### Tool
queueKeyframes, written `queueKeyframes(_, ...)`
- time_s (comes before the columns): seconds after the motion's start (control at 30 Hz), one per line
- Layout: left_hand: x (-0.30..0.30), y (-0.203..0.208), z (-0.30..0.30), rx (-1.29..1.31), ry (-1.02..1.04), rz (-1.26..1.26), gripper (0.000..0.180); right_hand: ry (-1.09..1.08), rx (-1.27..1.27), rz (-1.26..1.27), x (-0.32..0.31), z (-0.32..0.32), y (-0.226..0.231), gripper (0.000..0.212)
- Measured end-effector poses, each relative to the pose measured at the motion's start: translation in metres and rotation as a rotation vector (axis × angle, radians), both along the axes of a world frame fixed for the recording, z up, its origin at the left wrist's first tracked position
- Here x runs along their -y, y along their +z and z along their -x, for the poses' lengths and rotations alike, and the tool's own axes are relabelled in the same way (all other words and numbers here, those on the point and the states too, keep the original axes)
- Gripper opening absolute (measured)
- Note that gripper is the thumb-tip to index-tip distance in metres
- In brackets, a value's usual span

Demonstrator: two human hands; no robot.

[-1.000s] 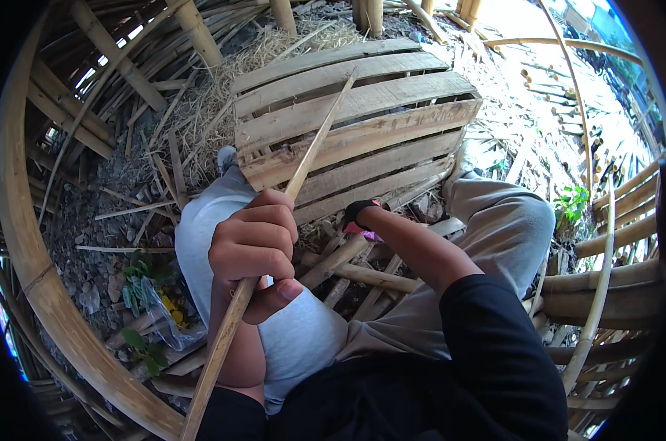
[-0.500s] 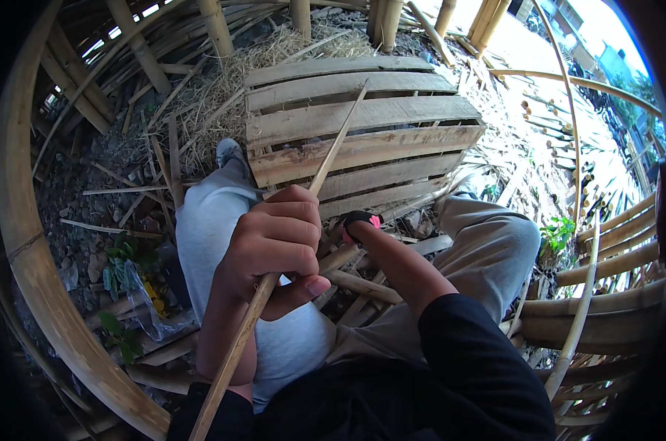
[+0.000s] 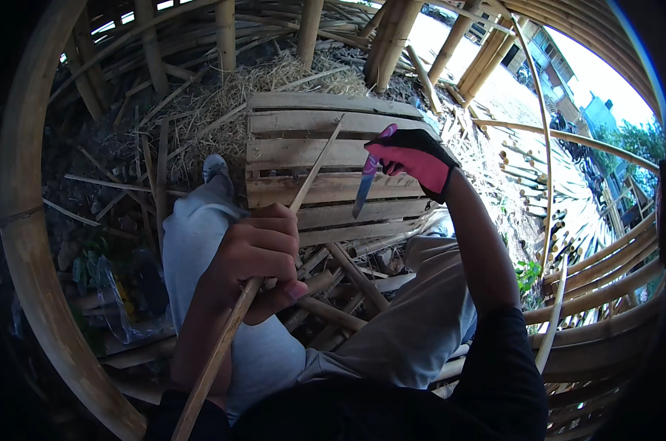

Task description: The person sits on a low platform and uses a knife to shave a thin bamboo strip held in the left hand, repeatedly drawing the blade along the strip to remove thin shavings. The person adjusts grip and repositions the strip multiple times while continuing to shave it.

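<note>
My left hand (image 3: pixel 256 261) is bare and closed around a long thin bamboo strip (image 3: pixel 312 173) that slants up and away over my knees toward the wooden pallet (image 3: pixel 296 140). My right hand (image 3: pixel 415 158), in a pink and black glove, is raised above the pallet and grips a knife (image 3: pixel 364 191) with its blade pointing down. The blade hangs to the right of the strip's far end, not touching it. My legs in light grey trousers (image 3: pixel 200 242) stretch out below both hands.
Cut bamboo pieces (image 3: pixel 347 275) lie between my knees. Straw (image 3: pixel 222 95) is piled behind the pallet. Upright bamboo poles (image 3: pixel 391 33) stand at the back. Curved bamboo bands (image 3: pixel 24 220) arc on the left and stacked ones (image 3: pixel 605 272) on the right. A plastic bag (image 3: pixel 109 287) lies left.
My right hand has lifted from down between my knees to above the pallet, bringing the knife into sight. The left hand still grips the strip, and the view has tilted upward.
</note>
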State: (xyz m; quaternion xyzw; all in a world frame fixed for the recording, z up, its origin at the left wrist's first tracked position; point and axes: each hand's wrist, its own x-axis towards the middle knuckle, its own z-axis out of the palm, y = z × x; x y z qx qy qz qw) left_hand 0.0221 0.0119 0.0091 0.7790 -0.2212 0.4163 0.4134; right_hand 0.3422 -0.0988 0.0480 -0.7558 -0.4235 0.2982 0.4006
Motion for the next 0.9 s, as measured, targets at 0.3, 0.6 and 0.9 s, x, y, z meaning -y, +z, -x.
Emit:
queueKeyframes(0.3, -0.002, -0.002, -0.001, 0.011, 0.01, -0.023, 0.035, -0.404, 0.174, -0.465, -0.054, -0.031, -0.038, 0.039)
queueKeyframes(0.6, -0.002, -0.005, 0.001, 0.044, 0.041, 0.012, 0.04, -0.315, 0.796, -0.306, -0.033, -0.019, -0.08, 0.043)
queueKeyframes(0.9, -0.004, -0.007, 0.0, 0.044, 0.024, -0.004, 0.039, 0.22, 1.103, -0.034, -0.01, -0.006, -0.084, 0.048)
